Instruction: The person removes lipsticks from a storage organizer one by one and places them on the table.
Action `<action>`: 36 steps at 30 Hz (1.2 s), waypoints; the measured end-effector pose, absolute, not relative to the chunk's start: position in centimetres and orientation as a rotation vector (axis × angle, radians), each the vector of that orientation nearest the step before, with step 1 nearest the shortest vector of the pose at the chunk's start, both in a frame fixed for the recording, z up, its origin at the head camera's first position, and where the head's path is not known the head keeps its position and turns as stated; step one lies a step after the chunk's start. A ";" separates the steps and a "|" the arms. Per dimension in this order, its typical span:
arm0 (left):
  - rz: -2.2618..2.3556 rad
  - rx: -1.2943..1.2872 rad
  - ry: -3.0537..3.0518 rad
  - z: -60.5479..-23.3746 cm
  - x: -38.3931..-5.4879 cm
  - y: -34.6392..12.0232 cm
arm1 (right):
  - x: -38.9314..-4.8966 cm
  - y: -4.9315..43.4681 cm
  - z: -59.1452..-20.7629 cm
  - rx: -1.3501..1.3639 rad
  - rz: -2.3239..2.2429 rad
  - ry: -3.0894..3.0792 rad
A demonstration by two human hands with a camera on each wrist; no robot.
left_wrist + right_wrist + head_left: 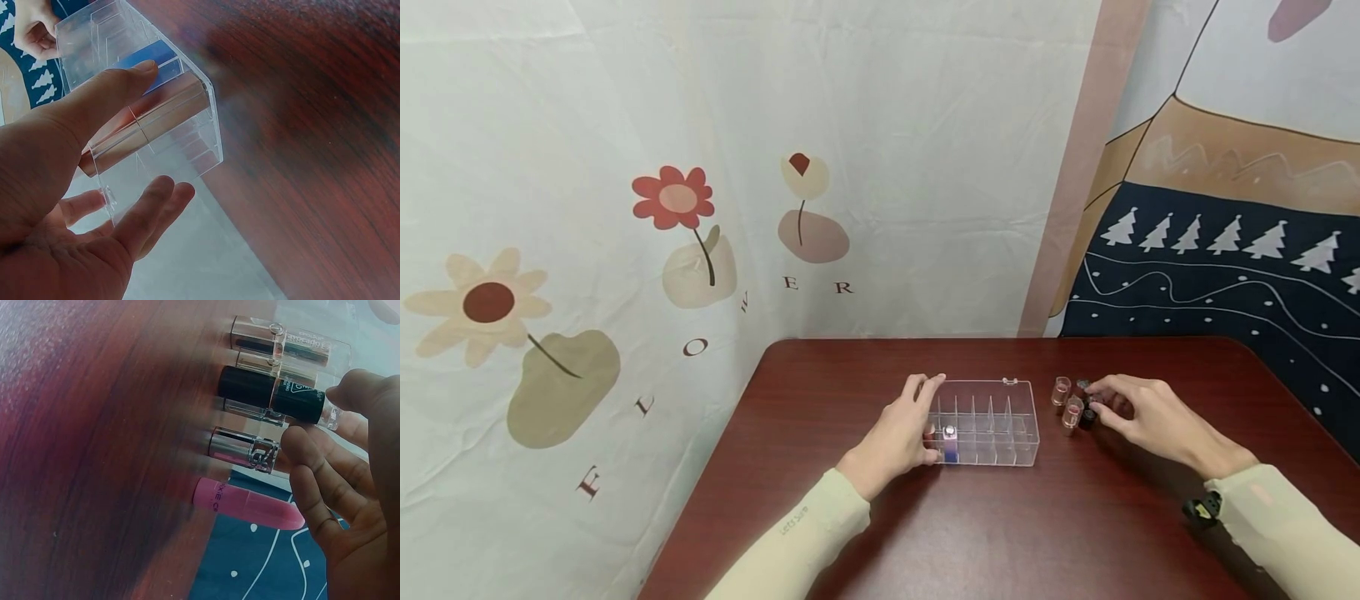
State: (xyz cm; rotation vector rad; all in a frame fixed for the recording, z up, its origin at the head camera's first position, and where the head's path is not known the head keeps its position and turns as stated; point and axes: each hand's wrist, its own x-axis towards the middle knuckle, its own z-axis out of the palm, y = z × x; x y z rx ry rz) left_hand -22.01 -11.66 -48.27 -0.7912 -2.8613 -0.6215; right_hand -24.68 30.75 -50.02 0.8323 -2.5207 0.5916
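My left hand (895,433) grips the left end of a clear divided box (1021,450), thumb along the near side and fingers at the far side. Inside, a blue-purple lipstick tube (951,447) stands beside a copper-coloured tube (169,119), partly behind the thumb in the left wrist view. To the right, my right hand (1161,421) reaches over a cluster of upright lipsticks. Its thumb and finger pinch the clear top of a black lipstick tube (269,394). Close to the other fingers stands a silver tube (237,449).
A pink tube (247,506) stands at one end of the cluster. Clear-capped tubes (1061,391) stand between the box and the right hand. The red-brown table (880,533) meets a printed cloth (925,208) at its far edge.
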 end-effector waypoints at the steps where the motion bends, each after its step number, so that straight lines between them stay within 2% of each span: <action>1: -0.623 -0.792 -2.862 -48.3 -22.0 -11.7 | -24.7 30.8 -50.0 0.834 0.596 -2.521; 29: -0.636 -0.786 -2.868 -48.4 -21.9 -11.7 | -24.1 30.3 -48.2 0.766 0.536 -2.467; 36: -0.635 -0.784 -2.871 -48.5 -22.0 -11.8 | -24.0 29.3 -47.7 0.821 0.539 -2.399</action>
